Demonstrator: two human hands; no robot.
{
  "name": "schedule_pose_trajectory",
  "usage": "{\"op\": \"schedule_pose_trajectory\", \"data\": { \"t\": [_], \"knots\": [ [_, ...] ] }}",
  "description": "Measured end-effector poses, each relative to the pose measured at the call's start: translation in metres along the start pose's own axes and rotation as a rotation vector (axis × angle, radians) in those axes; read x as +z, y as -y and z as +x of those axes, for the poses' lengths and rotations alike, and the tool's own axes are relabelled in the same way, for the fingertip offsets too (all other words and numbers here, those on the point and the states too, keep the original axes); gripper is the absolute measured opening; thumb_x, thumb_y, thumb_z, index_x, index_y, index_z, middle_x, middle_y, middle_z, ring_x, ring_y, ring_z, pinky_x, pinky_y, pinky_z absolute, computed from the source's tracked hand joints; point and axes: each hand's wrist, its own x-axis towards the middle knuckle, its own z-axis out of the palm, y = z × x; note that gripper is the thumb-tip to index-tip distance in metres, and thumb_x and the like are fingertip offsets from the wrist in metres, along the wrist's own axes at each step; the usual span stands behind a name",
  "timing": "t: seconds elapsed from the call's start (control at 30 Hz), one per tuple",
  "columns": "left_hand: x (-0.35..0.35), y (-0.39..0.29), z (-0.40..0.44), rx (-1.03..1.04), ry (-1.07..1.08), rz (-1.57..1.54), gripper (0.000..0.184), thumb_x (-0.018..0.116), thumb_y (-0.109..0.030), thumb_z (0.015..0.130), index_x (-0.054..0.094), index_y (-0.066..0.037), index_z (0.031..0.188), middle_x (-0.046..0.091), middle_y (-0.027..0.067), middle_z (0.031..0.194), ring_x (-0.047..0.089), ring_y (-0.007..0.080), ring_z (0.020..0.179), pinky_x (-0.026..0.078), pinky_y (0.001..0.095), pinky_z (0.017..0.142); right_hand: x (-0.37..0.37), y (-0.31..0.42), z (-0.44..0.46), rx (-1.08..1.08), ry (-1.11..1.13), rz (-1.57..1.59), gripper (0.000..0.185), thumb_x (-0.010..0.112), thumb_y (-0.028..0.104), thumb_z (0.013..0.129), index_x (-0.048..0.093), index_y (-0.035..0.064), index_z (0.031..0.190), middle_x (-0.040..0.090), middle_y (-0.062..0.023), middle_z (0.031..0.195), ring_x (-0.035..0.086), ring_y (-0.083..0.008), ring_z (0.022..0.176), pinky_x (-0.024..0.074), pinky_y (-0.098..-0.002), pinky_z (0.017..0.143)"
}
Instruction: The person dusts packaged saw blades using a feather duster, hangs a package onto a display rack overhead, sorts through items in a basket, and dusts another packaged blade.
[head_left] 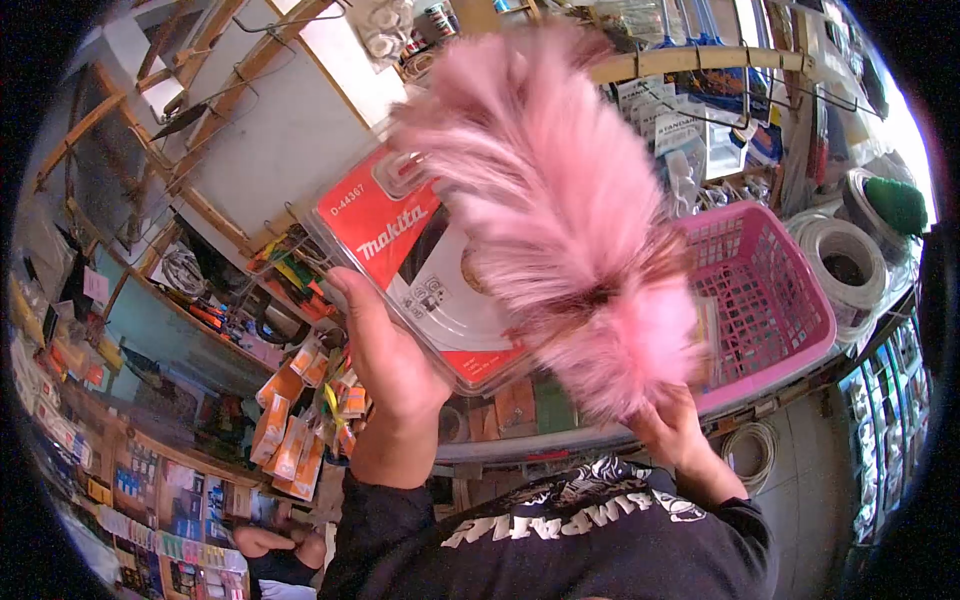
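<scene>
My left hand holds a red and clear plastic blister pack marked "makita", its thumb along the left edge and its other fingers hidden behind. A fluffy pink feather duster lies across the right part of the pack and is blurred at its top. My right hand is closed round the duster's lower end, whose handle is hidden.
A pink plastic basket stands on the glass-topped counter at the right. Rolls of white cable are beyond it. Orange boxes hang at the left. Another person's arm shows at the lower left.
</scene>
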Motion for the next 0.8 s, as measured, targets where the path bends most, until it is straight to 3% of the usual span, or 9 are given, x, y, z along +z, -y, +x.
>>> {"op": "schedule_pose_trajectory", "data": {
  "t": [0.07, 0.13, 0.2, 0.23, 0.4, 0.5, 0.57, 0.7, 0.8],
  "knots": [
    [0.001, -0.003, -0.003, 0.013, 0.051, 0.05, 0.057, 0.031, -0.048, 0.091, 0.035, -0.003, 0.126, 0.046, 0.0081, 0.12, 0.048, 0.0207, 0.108, 0.038, 0.0368, 0.092, -0.001, -0.001, -0.006, -0.015, 0.121, -0.134, 0.021, 0.055, 0.017, 0.084, 0.058, -0.0025, 0.088, 0.061, -0.0105, 0.072, 0.054, -0.0159, 0.063, 0.0436, -0.0319, 0.06],
    [-0.037, -0.002, 0.012, -0.057, 0.521, -0.097, 0.061, 0.033, -0.051, 0.089, 0.034, -0.004, 0.128, 0.045, 0.0088, 0.122, 0.046, 0.0217, 0.11, 0.037, 0.0379, 0.094, -0.003, -0.009, -0.01, -0.067, 0.144, -0.199, 0.02, 0.055, 0.018, 0.084, 0.058, -0.0024, 0.087, 0.061, -0.0109, 0.072, 0.055, -0.0176, 0.063, 0.0442, -0.0323, 0.061],
    [-0.012, 0.004, -0.008, -0.056, 0.011, 0.138, 0.063, 0.036, -0.052, 0.088, 0.034, -0.005, 0.129, 0.043, 0.0108, 0.126, 0.042, 0.0243, 0.116, 0.035, 0.0395, 0.096, -0.002, -0.01, -0.015, -0.02, 0.022, -0.123, 0.02, 0.055, 0.018, 0.084, 0.057, -0.0024, 0.085, 0.06, -0.0106, 0.071, 0.056, -0.0166, 0.062, 0.0447, -0.0312, 0.06],
    [-0.001, 0.006, -0.01, -0.023, 0.091, -0.024, 0.06, 0.039, -0.049, 0.088, 0.033, -0.006, 0.13, 0.041, 0.013, 0.127, 0.041, 0.0228, 0.116, 0.034, 0.0392, 0.097, 0.001, 0.006, -0.018, 0.184, -0.048, 0.041, 0.02, 0.055, 0.017, 0.083, 0.056, -0.003, 0.084, 0.059, -0.0107, 0.071, 0.055, -0.0136, 0.062, 0.0446, -0.0292, 0.057],
    [-0.007, 0.012, -0.015, -0.04, 0.079, 0.063, 0.06, 0.033, -0.049, 0.09, 0.034, -0.003, 0.127, 0.045, 0.009, 0.122, 0.047, 0.0213, 0.109, 0.038, 0.0381, 0.093, -0.002, 0.002, -0.021, -0.146, 0.264, -0.371, 0.02, 0.058, 0.017, 0.08, 0.058, -0.0028, 0.086, 0.059, -0.014, 0.074, 0.053, -0.0152, 0.066, 0.0427, -0.032, 0.059],
    [-0.002, 0.014, -0.016, -0.094, 0.062, -0.098, 0.056, 0.035, -0.047, 0.09, 0.037, -0.003, 0.125, 0.046, 0.0085, 0.121, 0.048, 0.0203, 0.108, 0.039, 0.0378, 0.091, 0.01, -0.002, -0.03, 0.078, -0.084, 0.104, 0.019, 0.054, 0.017, 0.083, 0.058, -0.002, 0.086, 0.057, -0.0142, 0.068, 0.054, -0.0182, 0.061, 0.0429, -0.031, 0.061],
    [-0.005, 0.015, -0.021, -0.086, 0.061, -0.008, 0.057, 0.036, -0.047, 0.09, 0.037, -0.003, 0.125, 0.045, 0.0085, 0.122, 0.048, 0.021, 0.109, 0.039, 0.0379, 0.092, 0.001, -0.006, -0.034, 0.142, 0.06, -0.151, 0.019, 0.054, 0.016, 0.082, 0.058, -0.0019, 0.086, 0.057, -0.0117, 0.066, 0.053, -0.0176, 0.06, 0.0429, -0.0321, 0.061],
    [-0.003, 0.014, -0.022, -0.087, 0.039, 0.004, 0.06, 0.036, -0.05, 0.089, 0.035, -0.002, 0.126, 0.044, 0.0101, 0.124, 0.048, 0.0233, 0.108, 0.038, 0.0382, 0.092, 0.004, -0.015, -0.035, -0.133, 0.138, -0.275, 0.021, 0.057, 0.017, 0.081, 0.055, -0.0022, 0.089, 0.054, -0.0106, 0.063, 0.05, -0.0178, 0.057, 0.0412, -0.0324, 0.055],
    [-0.004, 0.015, -0.024, -0.093, -0.001, -0.047, 0.063, 0.035, -0.052, 0.088, 0.035, -0.002, 0.126, 0.044, 0.0113, 0.125, 0.049, 0.0246, 0.108, 0.038, 0.0386, 0.092, 0.004, -0.004, -0.039, 0.276, -0.064, 0.194, 0.022, 0.057, 0.019, 0.082, 0.054, -0.0029, 0.087, 0.049, -0.0064, 0.059, 0.046, -0.0152, 0.054, 0.0395, -0.0302, 0.052]
  ]
}}
